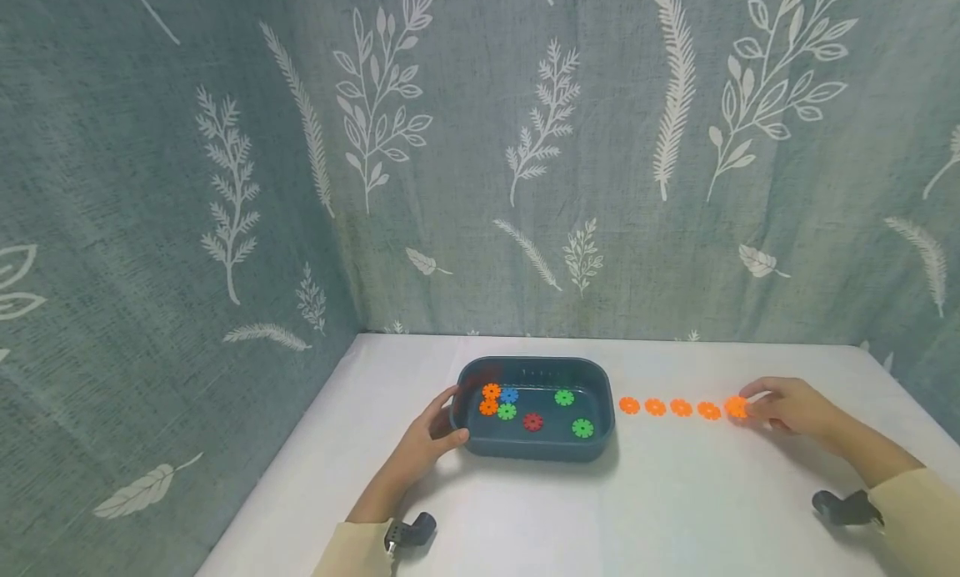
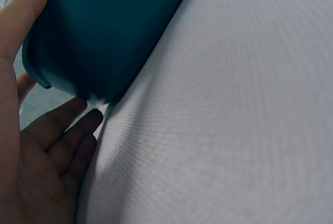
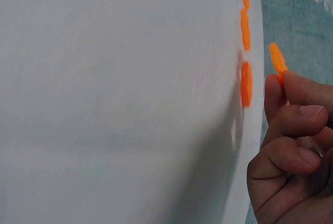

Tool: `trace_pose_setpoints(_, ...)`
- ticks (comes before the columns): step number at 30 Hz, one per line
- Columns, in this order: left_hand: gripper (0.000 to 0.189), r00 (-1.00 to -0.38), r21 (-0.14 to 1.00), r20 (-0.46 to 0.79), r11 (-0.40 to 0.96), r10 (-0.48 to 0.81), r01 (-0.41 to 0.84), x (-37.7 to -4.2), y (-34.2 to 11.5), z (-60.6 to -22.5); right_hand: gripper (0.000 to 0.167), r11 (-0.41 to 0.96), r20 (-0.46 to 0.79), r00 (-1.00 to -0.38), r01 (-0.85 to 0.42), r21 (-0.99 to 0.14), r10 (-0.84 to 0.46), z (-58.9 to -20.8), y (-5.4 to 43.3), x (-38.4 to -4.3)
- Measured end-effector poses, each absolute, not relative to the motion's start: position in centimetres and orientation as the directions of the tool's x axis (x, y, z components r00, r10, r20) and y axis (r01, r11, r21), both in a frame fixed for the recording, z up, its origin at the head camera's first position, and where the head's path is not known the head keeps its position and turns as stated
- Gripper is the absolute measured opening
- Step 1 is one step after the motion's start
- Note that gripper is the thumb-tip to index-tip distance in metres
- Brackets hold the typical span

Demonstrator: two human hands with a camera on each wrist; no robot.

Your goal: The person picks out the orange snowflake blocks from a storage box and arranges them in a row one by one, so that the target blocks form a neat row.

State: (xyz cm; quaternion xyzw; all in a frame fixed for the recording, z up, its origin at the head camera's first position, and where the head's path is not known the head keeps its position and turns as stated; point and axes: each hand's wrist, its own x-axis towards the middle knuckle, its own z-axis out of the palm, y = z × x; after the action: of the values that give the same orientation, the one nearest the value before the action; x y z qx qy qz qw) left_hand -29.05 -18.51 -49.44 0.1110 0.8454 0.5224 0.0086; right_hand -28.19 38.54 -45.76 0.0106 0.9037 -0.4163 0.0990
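A dark teal tray (image 1: 536,450) stands on the white table with several notched plastic discs in it. My left hand (image 1: 422,445) holds the tray's left end, the thumb (image 2: 32,0) at the rim by the near corner and the other fingers around the end. To the tray's right lies a row of orange discs, among them one disc (image 1: 708,410) nearest my right hand (image 1: 793,410). Between thumb and index finger that hand pinches another orange disc (image 3: 278,60), tilted and raised off the table, at the row's right end.
Inside the tray are orange discs (image 1: 491,391), a blue disc (image 1: 510,395), green discs (image 1: 582,428) and a red disc (image 1: 533,422). Behind and left of the white table (image 1: 525,519) hangs a leaf-patterned curtain (image 1: 465,143). Each wrist wears a small black camera (image 1: 420,529).
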Motion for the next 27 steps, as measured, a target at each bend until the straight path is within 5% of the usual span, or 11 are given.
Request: trace_pose_setpoints(27,0.078,-0.977,0.868,0.11,0.461,0.183,0.184,-29.1,-18.5,-49.4,0.052,0.684,-0.21,-0.977,0.181,-0.707,0.041,-45.8,41.9,-28.0)
